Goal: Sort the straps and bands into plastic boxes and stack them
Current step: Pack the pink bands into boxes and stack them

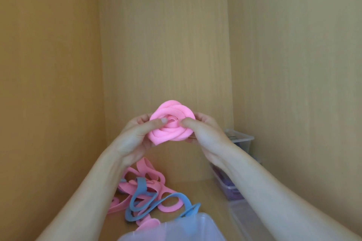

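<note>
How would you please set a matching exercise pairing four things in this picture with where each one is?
1 rolled pink band
2 blue band
3 box with purple contents
4 frosted plastic box

a nearest the camera
b gripped by the left hand and right hand
c beside the right wall
d in the loose heap

Pairs: 1-b, 2-d, 3-c, 4-a

A pale wooden back panel (166,35) joins the left side panel (49,64) and right side panel (293,55) above the wooden shelf floor (195,190).

Rolled band (172,123) between left hand (135,135) and right hand (205,133), loose bands (148,197) on shelf (188,188) below, boxes (244,140) at right
</note>
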The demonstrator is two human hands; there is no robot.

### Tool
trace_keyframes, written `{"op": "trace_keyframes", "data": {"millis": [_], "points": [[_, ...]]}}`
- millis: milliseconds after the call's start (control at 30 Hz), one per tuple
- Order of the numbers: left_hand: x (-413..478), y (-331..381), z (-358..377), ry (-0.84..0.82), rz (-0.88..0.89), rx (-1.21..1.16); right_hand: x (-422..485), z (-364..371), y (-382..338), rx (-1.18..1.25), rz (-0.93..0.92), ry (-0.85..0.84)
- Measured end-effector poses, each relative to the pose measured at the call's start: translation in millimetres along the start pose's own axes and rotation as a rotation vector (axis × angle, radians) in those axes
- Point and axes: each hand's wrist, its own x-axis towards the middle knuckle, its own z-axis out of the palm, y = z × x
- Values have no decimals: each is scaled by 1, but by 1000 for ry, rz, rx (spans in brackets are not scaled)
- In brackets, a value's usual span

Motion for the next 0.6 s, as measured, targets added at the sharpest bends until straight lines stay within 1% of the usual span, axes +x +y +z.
{"op": "trace_keyframes", "data": {"millis": [100, 200, 267, 367, 500, 600], "points": [[-6, 1, 9, -61, -44, 58, -19, -16, 3, 112, 116, -20], [-18, -2, 23, -60, -93, 150, -44, -31, 11, 256, 229, -36], [-30, -4, 33, -30, -134, 168, -57, -38, 18, 313, 265, -72], [-51, -5, 39, 44, -199, 228, -70, -43, 18, 261, 299, -167], [-88, -6, 40, 186, -302, 284, -84, -39, 12, 142, 359, -419], [-116, -7, 40, 221, -339, 344, -92, -36, 10, 54, 370, -562]]}}
